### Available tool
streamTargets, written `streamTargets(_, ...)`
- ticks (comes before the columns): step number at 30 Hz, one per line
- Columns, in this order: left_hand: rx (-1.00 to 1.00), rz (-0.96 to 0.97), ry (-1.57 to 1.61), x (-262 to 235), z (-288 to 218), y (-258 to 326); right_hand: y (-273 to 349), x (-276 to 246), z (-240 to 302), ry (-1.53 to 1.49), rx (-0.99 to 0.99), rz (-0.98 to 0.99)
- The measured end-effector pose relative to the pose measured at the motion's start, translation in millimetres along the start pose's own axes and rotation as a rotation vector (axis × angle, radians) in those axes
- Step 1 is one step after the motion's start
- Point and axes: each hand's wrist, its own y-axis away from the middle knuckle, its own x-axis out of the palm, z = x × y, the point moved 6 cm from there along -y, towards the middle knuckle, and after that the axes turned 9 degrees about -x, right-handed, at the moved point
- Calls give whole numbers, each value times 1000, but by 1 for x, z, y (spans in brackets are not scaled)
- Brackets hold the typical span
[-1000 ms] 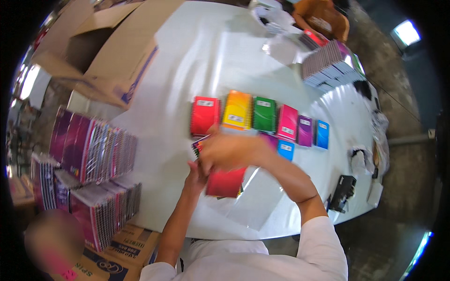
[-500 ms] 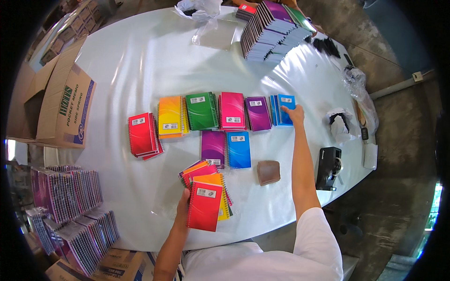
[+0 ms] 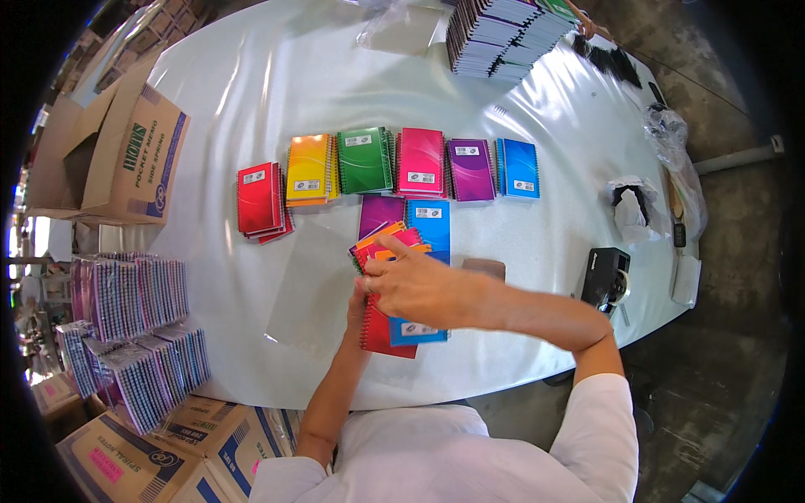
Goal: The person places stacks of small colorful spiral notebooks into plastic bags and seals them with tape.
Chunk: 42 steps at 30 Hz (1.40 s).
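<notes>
Near the table's front, my left hand (image 3: 358,303) holds a fanned bundle of small spiral notebooks by its left edge; a red notebook (image 3: 377,331) shows most. My right hand (image 3: 415,287) reaches across the bundle, fingers closed, with a blue notebook (image 3: 426,338) under it on the red one. The hand partly hides both. Just beyond, a purple notebook (image 3: 381,210) and another blue notebook (image 3: 429,225) lie side by side. Farther back runs a row of notebook stacks: red (image 3: 259,199), yellow (image 3: 309,168), green (image 3: 364,159), pink (image 3: 419,155), purple (image 3: 471,172) and blue (image 3: 518,163).
A brown block (image 3: 485,268) is partly behind my right forearm. On the right stand a black tape dispenser (image 3: 602,277) and a torn white roll (image 3: 633,210). An open carton (image 3: 134,168) and wrapped notebook packs (image 3: 138,293) are at left; tall book piles (image 3: 507,38) stand at the back.
My right hand has left the blue stack at the right and come over the bundle in my left hand. A blue notebook now lies on the bundle's red one. The view has shifted.
</notes>
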Motion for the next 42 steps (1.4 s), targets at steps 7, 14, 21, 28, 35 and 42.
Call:
streamTargets(7, -51, 83, -117, -11, -2, 37, 48, 128, 7, -1143, 657, -1193)
streamTargets(14, 314, 107, -1231, 33, -62, 84, 3, 148, 44, -1212, 407, -1598)
streamTargets(21, 476, 161, -1271, -58, -63, 84, -51, 182, 46, -1135, 491, -1547)
streamTargets(28, 370, 94, -1073, -63, -42, 80, -52, 188, 47, -789, 453, -1607)
streamTargets(35, 361, 147, -1212, -52, -40, 78, -49, 197, 54, -893, 468, -1651)
streamTargets(42, 670, -374, -2597, -122, -25, 116, -8, 245, 83, -1414, 817, -1887)
